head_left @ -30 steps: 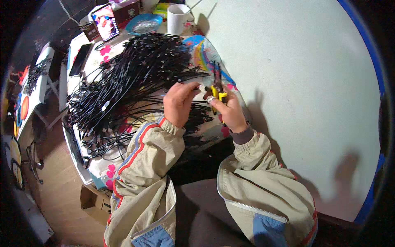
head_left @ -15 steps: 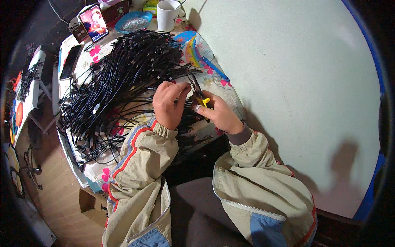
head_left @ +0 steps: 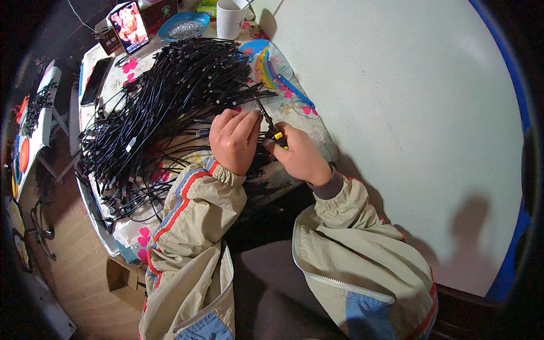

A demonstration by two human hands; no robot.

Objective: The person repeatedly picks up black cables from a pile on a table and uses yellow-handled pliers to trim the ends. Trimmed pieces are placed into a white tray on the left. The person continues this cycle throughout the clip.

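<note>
My right hand [head_left: 303, 156] is wrapped round a pair of pliers [head_left: 266, 118] with dark jaws and black-and-yellow handles. The jaws point up and away to the left. Close beside them, my left hand [head_left: 235, 140] is closed, its fingertips pinched together near the tool. Whatever it pinches is hidden behind the fingers. Just beyond and to the left of both hands spreads a big heap of black cables [head_left: 170, 96] with small metal-tipped plugs. Some cables run underneath my left hand.
A phone showing a picture [head_left: 129, 28], a blue dish of small shiny pieces [head_left: 184, 26] and a white mug [head_left: 231, 20] stand at the back. A dark phone [head_left: 96, 81] lies left of the heap. A blue-edged rainbow fan [head_left: 277, 73] lies beyond my hands. A pale wall [head_left: 419, 130] rises on the right.
The pliers have turned slightly in my right hand, so the yellow part sits differently. My left hand's fingers have drawn closer together; the dark bit seen by its palm no longer shows.
</note>
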